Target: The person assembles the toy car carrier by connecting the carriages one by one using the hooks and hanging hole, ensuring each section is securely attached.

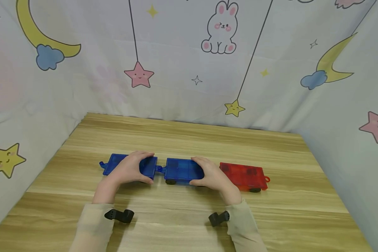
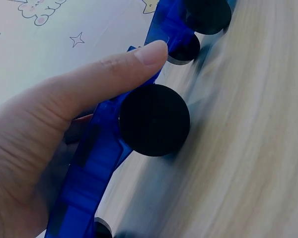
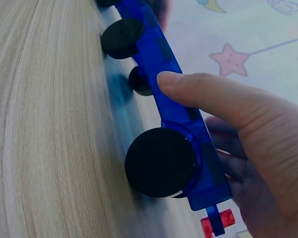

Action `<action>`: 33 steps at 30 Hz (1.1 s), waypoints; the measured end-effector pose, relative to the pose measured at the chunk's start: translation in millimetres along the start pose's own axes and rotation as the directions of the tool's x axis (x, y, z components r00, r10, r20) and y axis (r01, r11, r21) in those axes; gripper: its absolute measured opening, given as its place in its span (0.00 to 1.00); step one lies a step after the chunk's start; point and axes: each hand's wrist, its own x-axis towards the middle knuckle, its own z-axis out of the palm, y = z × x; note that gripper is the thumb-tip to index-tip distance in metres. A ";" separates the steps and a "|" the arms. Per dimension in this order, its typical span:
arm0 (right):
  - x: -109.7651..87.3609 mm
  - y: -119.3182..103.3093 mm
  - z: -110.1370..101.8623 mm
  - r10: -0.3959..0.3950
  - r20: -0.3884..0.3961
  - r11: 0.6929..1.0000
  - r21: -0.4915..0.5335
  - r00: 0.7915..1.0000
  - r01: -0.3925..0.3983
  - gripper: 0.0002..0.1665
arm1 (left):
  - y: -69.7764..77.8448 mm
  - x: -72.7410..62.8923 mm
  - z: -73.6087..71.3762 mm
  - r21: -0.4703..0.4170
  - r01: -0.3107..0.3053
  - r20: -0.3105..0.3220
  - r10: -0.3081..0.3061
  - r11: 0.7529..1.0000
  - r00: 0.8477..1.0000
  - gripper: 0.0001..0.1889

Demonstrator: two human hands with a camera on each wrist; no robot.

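Two translucent blue toy train cars with black wheels stand in line on the table. My left hand (image 1: 130, 169) grips the left blue car (image 1: 149, 168), thumb along its near side and fingers over its far side. The second blue car (image 1: 180, 169) is held by my right hand (image 1: 211, 175) in the same way, around its right end. Between the two cars their blue couplings (image 1: 159, 169) overlap. In the right wrist view a blue coupling bar (image 3: 216, 220) at that car's end overlaps a red piece (image 3: 227, 218).
A translucent red toy car (image 1: 244, 176) stands to the right, with a ring (image 1: 267, 179) at its outer end. Another blue coupling (image 1: 102, 164) juts from the left car's outer end. Wood-grain table (image 1: 176, 217) lies in front, and a printed curtain (image 1: 182, 94) encloses the back and sides.
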 end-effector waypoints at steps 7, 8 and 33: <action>1.0 2.2 0.7 0.001 0.001 1.000 -0.008 1.000 -0.001 0.49 | 1.3 0.6 0.2 0.017 -0.008 -0.014 0.008 1.000 1.000 0.51; 1.1 2.3 0.6 0.003 0.003 1.000 -0.008 1.000 -0.003 0.49 | 1.4 0.7 0.0 0.018 -0.010 -0.013 0.010 1.000 1.000 0.51; -11.6 11.7 -19.4 -0.017 -0.245 0.996 -0.094 0.969 -0.007 0.32 | 21.4 6.9 1.8 0.084 -0.115 -0.246 0.133 0.990 0.960 0.32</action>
